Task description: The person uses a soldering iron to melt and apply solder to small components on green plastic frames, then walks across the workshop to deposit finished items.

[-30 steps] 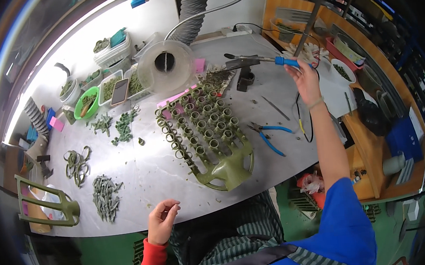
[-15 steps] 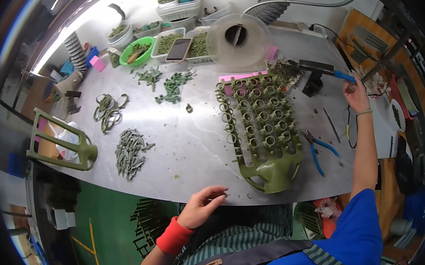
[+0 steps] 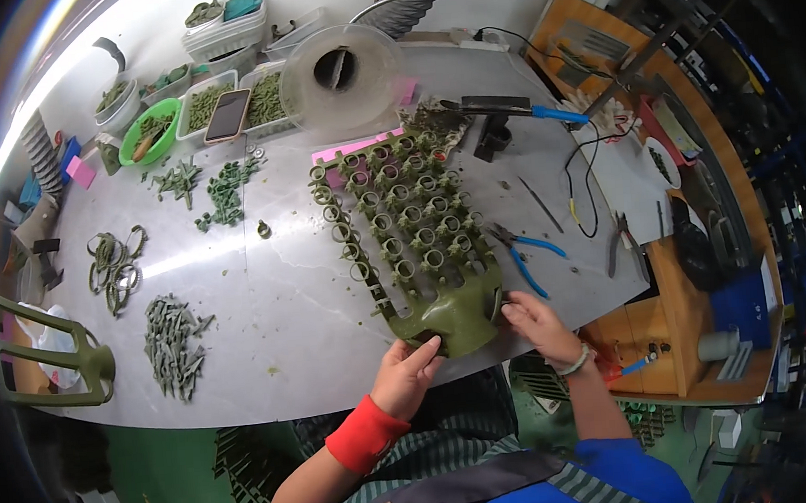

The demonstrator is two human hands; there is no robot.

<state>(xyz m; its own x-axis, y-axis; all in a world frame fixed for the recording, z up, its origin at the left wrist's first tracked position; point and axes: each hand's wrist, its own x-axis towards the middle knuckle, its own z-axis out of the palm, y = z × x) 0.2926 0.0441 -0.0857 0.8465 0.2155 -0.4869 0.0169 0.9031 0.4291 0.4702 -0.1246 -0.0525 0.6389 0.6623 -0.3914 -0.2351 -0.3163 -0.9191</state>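
A green wax casting tree lies on the grey table, its wide cup-shaped base toward me. Rows of small ring-shaped green parts stand along its bars. My left hand, above a red wristband, is closed on the base's near left edge, thumb on top and fingers partly hidden. At the base's right side, my right hand grips the curved side loop. A blue-handled tool with a broad dark blade rests on a black stand, beyond the tree and apart from both hands.
Blue-handled pliers and a thin pick lie right of the tree. Left are grey-green pieces, green loops and an unfilled green frame. Tubs, a phone and a clear round cover stand at the back.
My right hand has let go of the blue-handled tool and come down to the tree's base. My left hand has moved up onto the base too. The view has shifted toward the right.
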